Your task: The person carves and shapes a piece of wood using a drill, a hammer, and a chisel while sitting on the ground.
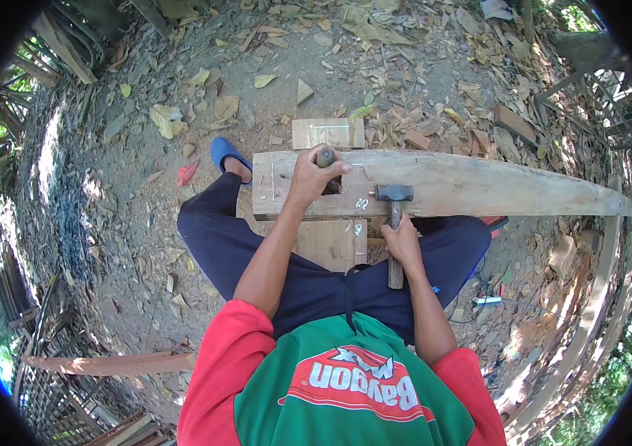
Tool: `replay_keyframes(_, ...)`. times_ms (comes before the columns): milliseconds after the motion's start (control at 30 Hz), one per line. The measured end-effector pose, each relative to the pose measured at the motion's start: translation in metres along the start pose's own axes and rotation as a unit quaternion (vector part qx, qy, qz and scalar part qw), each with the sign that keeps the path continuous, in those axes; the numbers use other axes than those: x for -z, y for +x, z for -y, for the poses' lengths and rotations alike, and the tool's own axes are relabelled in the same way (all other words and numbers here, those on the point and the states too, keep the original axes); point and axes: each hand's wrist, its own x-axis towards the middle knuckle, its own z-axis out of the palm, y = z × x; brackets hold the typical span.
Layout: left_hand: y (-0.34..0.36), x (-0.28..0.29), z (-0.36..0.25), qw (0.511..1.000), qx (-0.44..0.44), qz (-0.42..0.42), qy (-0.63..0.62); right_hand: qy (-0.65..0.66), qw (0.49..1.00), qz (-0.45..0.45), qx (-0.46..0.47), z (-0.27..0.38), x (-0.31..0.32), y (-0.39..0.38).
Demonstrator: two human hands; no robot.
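Note:
A long thick wooden beam (465,181) lies across in front of me, with white markings near its left end. My left hand (310,178) is wrapped round an upright chisel, whose round handle end (325,157) points up; its blade is hidden. Beside that hand is a dark rectangular hole (333,185) cut in the beam. My right hand (404,241) grips the wooden handle of a hammer (395,193). The hammer's metal head rests on or hangs just over the beam, right of the hole; I cannot tell which.
Flat boards lie beyond the beam (329,134) and between my legs (327,245), apparently under it. Wood offcuts (515,124) and dry leaves litter the ground. A blue shoe (230,159) is on my left foot, near the beam's left end. A long plank (108,364) lies at lower left.

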Motion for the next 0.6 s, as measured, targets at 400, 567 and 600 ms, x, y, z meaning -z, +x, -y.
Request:
replay_keyframes(400, 0.0, -0.019, -0.03, 0.993, -0.049, -0.096, 0.057, -0.05, 0.998, -0.036, 0.012, 0.007, -0.007, 0.016)
replay_keyframes(567, -0.001, -0.011, -0.046, 0.996, -0.036, -0.051, 0.065, -0.054, 0.995, -0.064, 0.062, 0.007, -0.008, 0.025)
replay_keyframes(600, 0.0, -0.01, -0.048, 0.995, -0.045, -0.041, 0.073, -0.049, 0.995, -0.064, 0.062, 0.007, -0.007, 0.025)
